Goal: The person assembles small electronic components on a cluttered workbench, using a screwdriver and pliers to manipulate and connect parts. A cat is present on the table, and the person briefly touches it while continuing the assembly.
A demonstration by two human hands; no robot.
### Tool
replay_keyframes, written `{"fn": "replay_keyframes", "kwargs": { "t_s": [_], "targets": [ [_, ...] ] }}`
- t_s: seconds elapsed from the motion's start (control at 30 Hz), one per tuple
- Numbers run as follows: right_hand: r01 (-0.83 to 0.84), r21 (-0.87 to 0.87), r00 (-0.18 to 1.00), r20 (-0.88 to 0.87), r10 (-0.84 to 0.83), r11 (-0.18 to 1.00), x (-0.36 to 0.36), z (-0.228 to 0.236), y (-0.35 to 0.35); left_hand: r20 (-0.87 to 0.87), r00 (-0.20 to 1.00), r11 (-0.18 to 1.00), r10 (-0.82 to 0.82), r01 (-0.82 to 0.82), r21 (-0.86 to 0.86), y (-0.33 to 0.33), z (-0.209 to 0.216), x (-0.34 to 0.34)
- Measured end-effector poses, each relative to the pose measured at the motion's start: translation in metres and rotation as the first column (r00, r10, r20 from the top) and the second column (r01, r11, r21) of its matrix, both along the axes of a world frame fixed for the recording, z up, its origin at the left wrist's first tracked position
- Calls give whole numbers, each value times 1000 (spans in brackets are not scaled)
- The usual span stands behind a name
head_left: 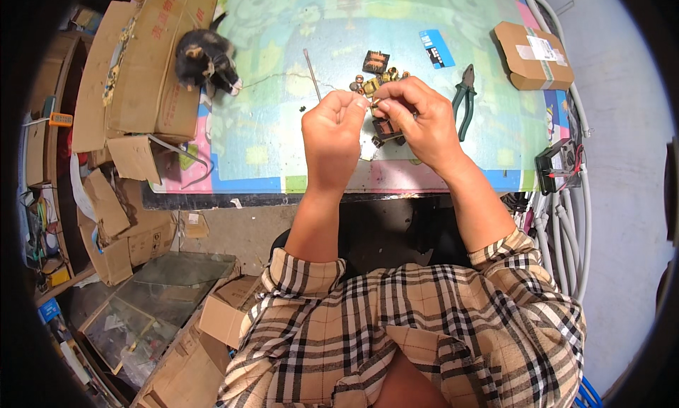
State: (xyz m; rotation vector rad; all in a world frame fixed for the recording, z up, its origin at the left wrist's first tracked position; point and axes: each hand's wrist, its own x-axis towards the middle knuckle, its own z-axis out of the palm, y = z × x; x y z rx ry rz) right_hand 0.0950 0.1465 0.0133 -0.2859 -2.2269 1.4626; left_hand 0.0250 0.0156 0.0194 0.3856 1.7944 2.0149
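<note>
My left hand (332,139) and my right hand (428,121) meet over the near half of the table. Both are closed in a pinch with thumb against forefinger, and the fingertips nearly touch. Whatever sits between them is too small and too covered to make out. Behind and below the fingers lies a heap of electronic parts: a dark block with a copper-coloured top (375,61), yellow-wrapped parts (389,76), and another copper-and-black block (385,129) partly hidden by my right hand. A thin screwdriver (311,72) lies left of the heap. Pliers with green handles (463,104) lie to the right.
A black-and-tan cat (206,60) is at the table's left edge, beside large cardboard boxes (159,61). A blue card (436,49) lies behind the pliers. At right are a small taped carton (535,58), a black meter with red leads (556,165) and grey pipes (583,217).
</note>
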Motion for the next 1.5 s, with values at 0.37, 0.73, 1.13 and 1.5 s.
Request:
{"fn": "replay_keyframes", "kwargs": {
  "t_s": [0.37,0.73,1.13,1.5],
  "targets": [
    [-116,-625,966,112,235,772,-3,-7,15,1,995,995,-98,98,-25,2,-5,2],
    [-168,-644,949,101,300,746,-3,-5,27,-33,999,998,-24,22,-61,-2,-5,-6],
    [-207,-858,936,-34,350,470,-5,-19,33,-31,999,996,-27,24,-85,0,-2,-4],
    [-99,-790,969,63,240,605,-4,-12,43,-148,988,994,40,-54,-94,-5,-2,-6]
  ]
}}
